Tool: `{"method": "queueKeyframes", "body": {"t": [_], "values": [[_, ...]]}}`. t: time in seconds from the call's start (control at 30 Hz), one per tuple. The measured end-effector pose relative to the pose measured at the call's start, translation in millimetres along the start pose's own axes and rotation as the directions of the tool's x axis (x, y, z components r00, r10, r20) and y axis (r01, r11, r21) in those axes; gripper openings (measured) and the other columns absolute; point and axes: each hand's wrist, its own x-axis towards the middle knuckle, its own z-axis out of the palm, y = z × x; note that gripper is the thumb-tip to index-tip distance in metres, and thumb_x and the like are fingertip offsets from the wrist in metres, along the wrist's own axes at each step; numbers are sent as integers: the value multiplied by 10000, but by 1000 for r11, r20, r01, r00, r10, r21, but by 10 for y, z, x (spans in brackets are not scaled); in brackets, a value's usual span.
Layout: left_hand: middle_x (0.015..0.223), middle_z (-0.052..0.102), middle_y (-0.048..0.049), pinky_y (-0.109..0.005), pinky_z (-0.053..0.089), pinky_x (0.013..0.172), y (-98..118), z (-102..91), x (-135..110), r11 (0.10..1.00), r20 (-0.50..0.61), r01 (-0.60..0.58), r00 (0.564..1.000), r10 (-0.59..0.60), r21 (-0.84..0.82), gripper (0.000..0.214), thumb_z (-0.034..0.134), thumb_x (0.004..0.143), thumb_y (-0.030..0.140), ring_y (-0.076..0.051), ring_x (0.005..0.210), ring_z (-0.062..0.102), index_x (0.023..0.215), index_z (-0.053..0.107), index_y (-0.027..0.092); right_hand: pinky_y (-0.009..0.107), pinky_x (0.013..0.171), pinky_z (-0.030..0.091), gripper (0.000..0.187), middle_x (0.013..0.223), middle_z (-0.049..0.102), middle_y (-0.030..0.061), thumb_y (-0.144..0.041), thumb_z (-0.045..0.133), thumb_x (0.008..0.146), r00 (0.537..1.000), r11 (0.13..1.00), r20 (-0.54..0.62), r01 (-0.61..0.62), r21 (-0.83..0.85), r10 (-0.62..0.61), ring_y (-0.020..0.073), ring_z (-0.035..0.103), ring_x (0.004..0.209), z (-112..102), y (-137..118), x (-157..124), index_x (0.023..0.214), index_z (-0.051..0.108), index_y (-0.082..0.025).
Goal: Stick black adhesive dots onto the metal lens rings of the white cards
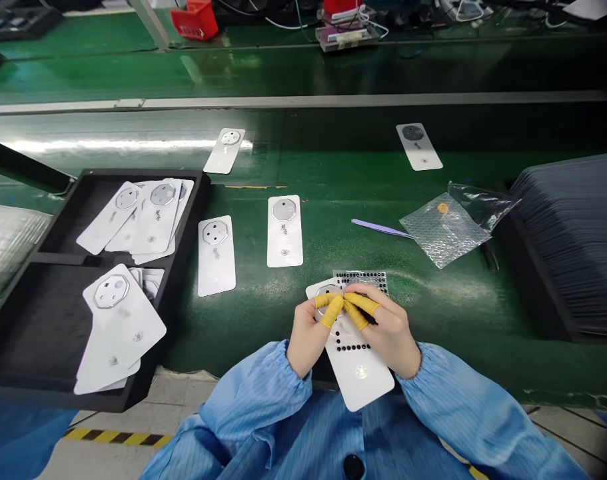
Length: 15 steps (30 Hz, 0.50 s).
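My left hand and my right hand meet fingertip to fingertip, with yellow finger cots on the thumbs and some fingers. Both are closed in a pinch; whatever lies between the tips is too small or hidden to make out. Under them is a white phone back cover with a round emblem, its octagonal camera ring partly covered by my left fingers. A clear sheet of black dots lies over or against this cover, partly hidden by my hands. Something dark shows beneath my right fingers.
Single white covers lie on the green bench. A black tray with more covers is at left. To the right are purple tweezers, a bubble-wrap bag with a yellow piece on it, and a dark bin of stacked grey sheets.
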Motion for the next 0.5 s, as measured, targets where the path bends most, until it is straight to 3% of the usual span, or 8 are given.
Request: {"method": "queueKeyframes", "body": {"t": [0.2, 0.33, 0.5], "values": [[884, 747, -96, -310, 518, 754, 14, 13, 4, 990, 8, 57, 998, -56, -130, 366, 739, 729, 411, -223, 816, 679, 942, 750, 114, 323, 821, 583, 235, 1058, 660, 82, -129, 530, 874, 998, 998, 31, -55, 0, 55, 190, 649, 975, -11, 6, -9, 1065, 644, -206], [887, 753, -85, -332, 516, 810, 12, 49, -26, 977, -18, 42, 999, -47, -211, 322, 758, 714, 371, -233, 855, 681, 937, 758, 139, 356, 879, 563, 277, 1104, 640, 98, -123, 523, 877, 998, 998, -5, -69, -3, 69, 204, 628, 1025, 19, -10, -45, 1126, 611, -206], [910, 756, -89, -337, 511, 838, -1, 54, -27, 983, -71, 3, 997, -16, -182, 305, 755, 713, 384, -245, 891, 681, 905, 766, 147, 370, 910, 556, 340, 1149, 620, 99, -114, 524, 880, 997, 999, -66, -51, 12, 51, 204, 616, 1061, 87, 4, -89, 1199, 566, -222]]}}
